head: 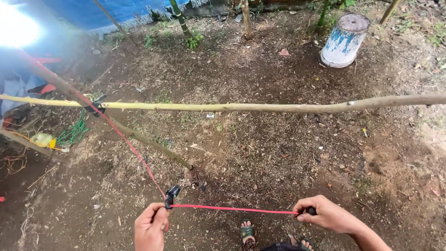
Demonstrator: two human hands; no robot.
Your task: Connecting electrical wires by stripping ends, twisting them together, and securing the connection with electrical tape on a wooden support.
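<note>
A thin red cord stretches taut between my two hands low in the view. My left hand is closed on it beside a small black clip; from there the cord runs up and left to the crossing of two poles. My right hand is fisted on the cord's other end, with a small black piece showing at the fingers. A long pale horizontal pole spans the view above the hands. A darker slanted pole leans from the upper left down to the soil.
Bare dirt ground with leaf litter lies all around. A white and blue upturned bucket stands at the back right. Green rope and a yellow object lie at the left. My sandalled feet show at the bottom. Thin stakes stand at the back.
</note>
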